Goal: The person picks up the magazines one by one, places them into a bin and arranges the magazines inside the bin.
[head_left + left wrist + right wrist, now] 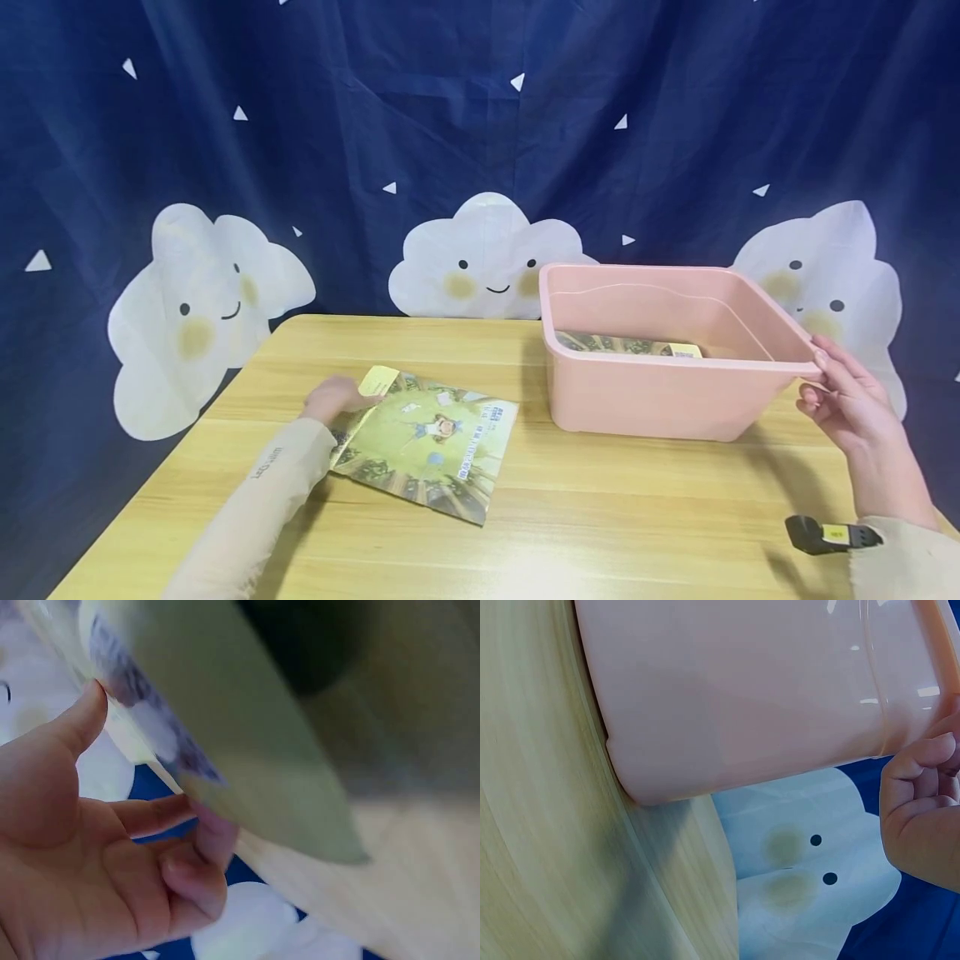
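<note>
My left hand (341,400) pinches a thin picture book (427,450) along its left side, thumb over the cover and fingers beneath. The book's cover is green and yellow with a small figure drawn in the middle, and its left side tilts up from the table. In the left wrist view, the thumb and curled fingers hold the book's edge (142,750). With thumb and fingers, my right hand (858,408) grips the rim of a pink plastic bin (645,400) at its right front corner. Another book (622,344) lies inside the bin, partly hidden by the front wall.
The light wooden table (600,517) carries both the bin and the held book. Behind it hangs a dark blue curtain (450,100) with smiling clouds and white triangles. A black strap end (825,534) sticks out from the right sleeve.
</note>
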The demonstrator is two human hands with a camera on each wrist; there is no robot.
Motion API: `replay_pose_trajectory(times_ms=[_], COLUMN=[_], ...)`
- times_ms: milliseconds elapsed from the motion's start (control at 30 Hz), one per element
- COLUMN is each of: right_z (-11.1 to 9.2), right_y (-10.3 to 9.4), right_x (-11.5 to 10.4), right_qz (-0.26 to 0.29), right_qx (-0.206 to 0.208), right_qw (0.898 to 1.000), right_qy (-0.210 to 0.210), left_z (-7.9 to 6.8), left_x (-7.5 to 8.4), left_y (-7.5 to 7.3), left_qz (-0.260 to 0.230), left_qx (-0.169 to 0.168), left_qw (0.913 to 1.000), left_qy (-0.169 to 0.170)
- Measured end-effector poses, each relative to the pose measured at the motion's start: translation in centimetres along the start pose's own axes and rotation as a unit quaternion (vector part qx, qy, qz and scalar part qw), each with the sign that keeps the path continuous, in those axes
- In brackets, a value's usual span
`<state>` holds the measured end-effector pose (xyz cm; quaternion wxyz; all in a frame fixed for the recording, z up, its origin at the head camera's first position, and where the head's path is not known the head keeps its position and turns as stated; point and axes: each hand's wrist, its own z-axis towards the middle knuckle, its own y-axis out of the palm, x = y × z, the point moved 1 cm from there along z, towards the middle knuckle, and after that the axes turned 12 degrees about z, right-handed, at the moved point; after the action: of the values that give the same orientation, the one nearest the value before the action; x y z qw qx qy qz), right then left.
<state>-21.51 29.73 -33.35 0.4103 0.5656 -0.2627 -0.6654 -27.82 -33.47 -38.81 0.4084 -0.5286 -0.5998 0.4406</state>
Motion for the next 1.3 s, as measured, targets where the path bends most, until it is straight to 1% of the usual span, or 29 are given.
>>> replay_pose_trajectory(times_ms=[33, 67, 100, 133, 200, 267, 333, 367, 433, 500, 600, 733, 800, 867, 967, 1000, 1033, 1067, 1133, 1233, 1267, 1300], right_z=[0.0, -0.1, -0.1, -0.1, -0.1, -0.1, -0.1, -0.1, -0.1, 0.0, 0.0, 0.0, -0.1, -0.1, -0.2, -0.2, -0.2, -0.2, -0.2, -0.2, -0.1, -0.1], right_y=[0.0, 0.0, 0.0, 0.0, 0.0, 0.0, 0.0, 0.0, 0.0, 0.0, 0.0, 0.0, 0.0, 0.1, 0.1, 0.1, 0.0, 0.0, 0.0, 0.0, -0.1, -0.1], right_x=[0.0, 0.0, 0.0, 0.0, 0.0, 0.1, 0.1, 0.0, 0.0, -0.1, -0.1, 0.0, 0.0, 0.1, 0.2, 0.1, 0.1, 0.1, 0.1, 0.1, 0.1, 0.2], right_qz=[0.000, -0.001, -0.002, -0.003, -0.004, -0.005, -0.005, -0.005, -0.006, -0.006, -0.005, -0.001, -0.001, -0.002, -0.003, -0.003, -0.004, -0.004, -0.004, -0.001, 0.001, 0.002], right_qx=[-0.002, -0.002, -0.004, -0.005, -0.004, -0.001, 0.000, 0.000, 0.000, -0.001, -0.001, 0.001, 0.002, 0.002, 0.002, 0.002, 0.002, 0.003, 0.004, 0.009, 0.010, 0.011], right_qw=[1.000, 1.000, 1.000, 1.000, 1.000, 1.000, 1.000, 1.000, 1.000, 1.000, 1.000, 1.000, 1.000, 1.000, 1.000, 1.000, 1.000, 1.000, 1.000, 1.000, 1.000, 1.000], right_qy=[-0.001, -0.001, -0.002, -0.002, -0.003, -0.002, -0.002, -0.002, -0.002, -0.003, -0.004, -0.002, -0.001, -0.002, -0.003, -0.003, -0.002, -0.001, 0.000, 0.001, 0.001, 0.001], left_z=[0.0, 0.0, 0.0, 0.1, 0.3, 0.3, 0.3, 0.3, 0.2, 0.1, 0.2, 0.3, 0.4, 0.4, 0.2, 0.0, -0.2, -0.3, -0.7, -1.1, -1.2, -1.3], left_x=[-0.2, -0.5, -0.8, -1.1, -1.8, -2.4, -2.9, -3.0, -3.1, -2.9, -2.4, -1.9, -1.7, -1.6, -1.2, -1.0, -0.9, -0.7, -0.4, -0.1, 0.0, 0.0], left_y=[-0.1, -0.2, -0.3, -0.3, 0.0, 0.2, 0.4, 0.5, 0.6, 0.8, 1.2, 1.7, 1.9, 2.0, 1.9, 1.9, 1.8, 1.8, 1.8, 1.6, 1.6, 1.5], left_qz=[-0.017, -0.056, -0.098, -0.147, -0.245, -0.331, -0.380, -0.399, -0.442, -0.475, -0.497, -0.495, -0.499, -0.507, -0.526, -0.527, -0.522, -0.516, -0.501, -0.468, -0.457, -0.451], left_qx=[-0.007, -0.016, -0.027, -0.035, -0.055, -0.072, -0.092, -0.101, -0.125, -0.148, -0.170, -0.185, -0.187, -0.185, -0.197, -0.204, -0.209, -0.215, -0.222, -0.212, -0.205, -0.201], left_qw=[0.9997, 0.9979, 0.9941, 0.9871, 0.9654, 0.9369, 0.9128, 0.9025, 0.8748, 0.8505, 0.8306, 0.8247, 0.8191, 0.8096, 0.7873, 0.7814, 0.7802, 0.7801, 0.7838, 0.7985, 0.8056, 0.8081], left_qy=[0.016, 0.028, 0.040, 0.053, 0.069, 0.085, 0.119, 0.128, 0.153, 0.172, 0.185, 0.201, 0.212, 0.230, 0.254, 0.264, 0.274, 0.280, 0.292, 0.313, 0.316, 0.321])
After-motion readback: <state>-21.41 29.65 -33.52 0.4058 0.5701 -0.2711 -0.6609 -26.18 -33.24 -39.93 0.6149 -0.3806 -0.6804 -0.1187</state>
